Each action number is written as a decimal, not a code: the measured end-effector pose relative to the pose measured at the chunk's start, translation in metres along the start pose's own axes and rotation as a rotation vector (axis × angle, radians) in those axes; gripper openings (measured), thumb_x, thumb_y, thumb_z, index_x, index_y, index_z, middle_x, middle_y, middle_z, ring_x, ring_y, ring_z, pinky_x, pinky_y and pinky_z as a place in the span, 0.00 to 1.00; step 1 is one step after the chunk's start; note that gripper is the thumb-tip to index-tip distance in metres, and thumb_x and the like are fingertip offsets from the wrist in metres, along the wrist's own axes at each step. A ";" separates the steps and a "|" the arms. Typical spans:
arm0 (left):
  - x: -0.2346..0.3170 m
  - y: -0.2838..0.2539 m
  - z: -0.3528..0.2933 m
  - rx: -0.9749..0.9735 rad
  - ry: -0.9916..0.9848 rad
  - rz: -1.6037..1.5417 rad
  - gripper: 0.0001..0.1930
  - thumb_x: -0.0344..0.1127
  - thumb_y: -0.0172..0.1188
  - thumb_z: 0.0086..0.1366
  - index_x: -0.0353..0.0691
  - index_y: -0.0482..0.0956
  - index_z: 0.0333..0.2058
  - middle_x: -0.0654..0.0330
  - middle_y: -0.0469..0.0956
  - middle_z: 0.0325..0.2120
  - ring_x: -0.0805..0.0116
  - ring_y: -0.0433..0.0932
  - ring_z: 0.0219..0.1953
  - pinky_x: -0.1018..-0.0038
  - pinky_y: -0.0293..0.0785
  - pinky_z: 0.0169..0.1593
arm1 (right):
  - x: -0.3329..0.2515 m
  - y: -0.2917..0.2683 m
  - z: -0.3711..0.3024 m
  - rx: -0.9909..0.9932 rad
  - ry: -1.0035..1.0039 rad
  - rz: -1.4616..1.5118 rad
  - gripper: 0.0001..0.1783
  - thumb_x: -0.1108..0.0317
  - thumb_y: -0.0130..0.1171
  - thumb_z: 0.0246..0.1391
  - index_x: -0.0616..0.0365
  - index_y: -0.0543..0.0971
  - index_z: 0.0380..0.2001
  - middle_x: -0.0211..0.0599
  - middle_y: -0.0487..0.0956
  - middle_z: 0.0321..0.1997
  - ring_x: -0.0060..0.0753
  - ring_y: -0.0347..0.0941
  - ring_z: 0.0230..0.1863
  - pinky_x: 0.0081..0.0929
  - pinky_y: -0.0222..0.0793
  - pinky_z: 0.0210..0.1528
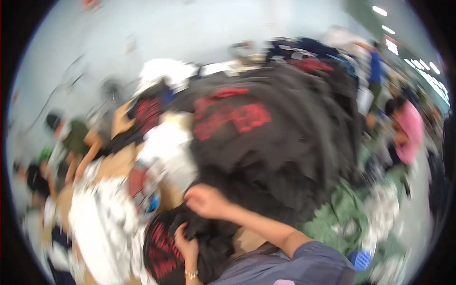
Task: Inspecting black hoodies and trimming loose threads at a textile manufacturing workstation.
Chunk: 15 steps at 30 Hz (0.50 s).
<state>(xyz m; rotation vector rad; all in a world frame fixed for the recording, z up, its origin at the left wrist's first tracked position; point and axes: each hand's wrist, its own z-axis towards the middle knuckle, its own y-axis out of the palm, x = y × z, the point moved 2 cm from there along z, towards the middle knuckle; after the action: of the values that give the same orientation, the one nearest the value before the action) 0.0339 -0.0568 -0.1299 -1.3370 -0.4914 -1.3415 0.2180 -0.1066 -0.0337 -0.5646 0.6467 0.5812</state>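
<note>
A black garment with red print (164, 249) lies bunched right in front of me. My left hand (186, 246), with a band at its wrist, grips the dark cloth beside the print, fingers bent into it. Just above and to the right, my right hand (206, 202) is curled closed over black fabric. Motion blur hides whether cloth is pinched in it. Beyond both hands rises a large heap of black garments (285, 133), with red print on the top one.
White garments (104, 223) are piled to the left, near a roundish item with blue (152, 203). Green cloth (344, 213) and a blue object (361, 260) lie at right. One person in pink (409, 133) bends at far right; others work at left. A pale wall (190, 28) stands behind.
</note>
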 end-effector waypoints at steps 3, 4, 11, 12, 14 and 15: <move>0.006 0.019 0.005 -0.001 0.095 0.069 0.24 0.19 0.55 0.43 0.41 0.76 0.42 0.53 0.75 0.36 0.56 0.75 0.40 0.68 0.72 0.43 | 0.017 -0.030 0.040 0.111 -0.054 -0.227 0.12 0.72 0.58 0.48 0.62 0.76 0.38 0.44 0.76 0.36 0.42 0.74 0.35 0.31 0.71 0.36; 0.009 0.018 0.009 -0.006 0.119 0.087 0.24 0.19 0.55 0.43 0.41 0.76 0.42 0.54 0.74 0.34 0.55 0.74 0.38 0.68 0.71 0.41 | 0.017 -0.029 0.056 0.095 -0.079 -0.230 0.16 0.73 0.55 0.46 0.63 0.74 0.41 0.46 0.75 0.38 0.50 0.71 0.43 0.38 0.68 0.46; 0.013 0.004 0.005 0.027 0.035 0.078 0.24 0.19 0.56 0.44 0.43 0.74 0.43 0.54 0.70 0.28 0.56 0.72 0.32 0.66 0.70 0.37 | -0.001 0.030 0.129 -0.074 -0.430 -0.414 0.27 0.77 0.54 0.42 0.57 0.70 0.51 0.46 0.68 0.51 0.50 0.62 0.56 0.42 0.59 0.55; 0.015 0.005 0.007 0.027 0.042 0.050 0.23 0.20 0.57 0.44 0.43 0.74 0.43 0.54 0.70 0.28 0.57 0.72 0.32 0.66 0.70 0.37 | -0.005 0.036 0.135 -0.086 -0.493 -0.434 0.28 0.77 0.54 0.42 0.57 0.70 0.51 0.46 0.68 0.51 0.51 0.62 0.57 0.43 0.58 0.56; 0.012 0.002 0.003 0.061 0.040 0.067 0.24 0.20 0.57 0.44 0.43 0.74 0.43 0.54 0.70 0.29 0.56 0.72 0.32 0.66 0.70 0.37 | -0.004 0.055 0.133 -0.114 -0.496 -0.394 0.27 0.76 0.56 0.40 0.56 0.72 0.50 0.48 0.68 0.52 0.55 0.61 0.58 0.44 0.58 0.57; 0.009 0.002 -0.002 0.048 0.041 0.048 0.24 0.20 0.57 0.44 0.44 0.74 0.44 0.54 0.70 0.29 0.55 0.73 0.34 0.66 0.70 0.38 | -0.002 0.059 0.129 -0.106 -0.452 -0.388 0.27 0.77 0.56 0.39 0.56 0.72 0.49 0.49 0.68 0.52 0.55 0.61 0.58 0.44 0.57 0.58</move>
<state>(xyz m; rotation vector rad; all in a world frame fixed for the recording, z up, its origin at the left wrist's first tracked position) 0.0374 -0.0626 -0.1228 -1.2722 -0.4579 -1.3072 0.2283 0.0166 0.0364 -0.6130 0.0731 0.3586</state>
